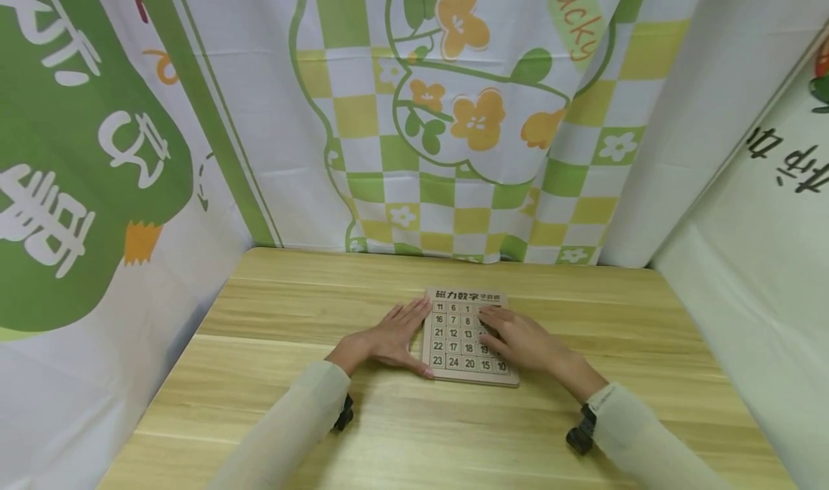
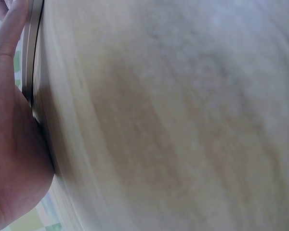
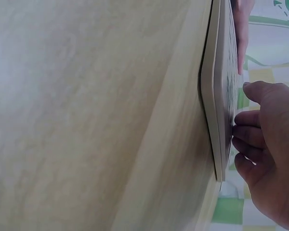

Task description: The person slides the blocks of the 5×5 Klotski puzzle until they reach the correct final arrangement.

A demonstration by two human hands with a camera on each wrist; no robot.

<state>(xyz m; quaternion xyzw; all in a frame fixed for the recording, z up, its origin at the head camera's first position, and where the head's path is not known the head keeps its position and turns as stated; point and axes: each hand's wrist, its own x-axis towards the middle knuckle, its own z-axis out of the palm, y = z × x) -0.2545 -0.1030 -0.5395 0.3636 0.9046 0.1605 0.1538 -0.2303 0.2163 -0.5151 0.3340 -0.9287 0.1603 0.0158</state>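
A flat wooden number sliding puzzle (image 1: 475, 378) lies on the table, its top edge printed with dark characters. Numbered square tiles (image 1: 453, 333) fill most of its frame. My left hand (image 1: 391, 340) lies along the puzzle's left side, fingers extended by the upper edge and thumb at the lower left corner. Over the right-hand columns, my right hand (image 1: 526, 339) touches the tiles with its fingertips and covers several of them. In the right wrist view, the fingers (image 3: 250, 136) bend loosely toward the puzzle's face, thumb apart from them.
The light wood-grain table (image 1: 291, 296) reaches back to a patterned cloth (image 1: 466, 209) hanging behind it. White printed cloths stand at the left (image 1: 65, 375) and right (image 1: 745, 238). Dark wrist bands (image 1: 583, 432) sit at both sleeve cuffs.
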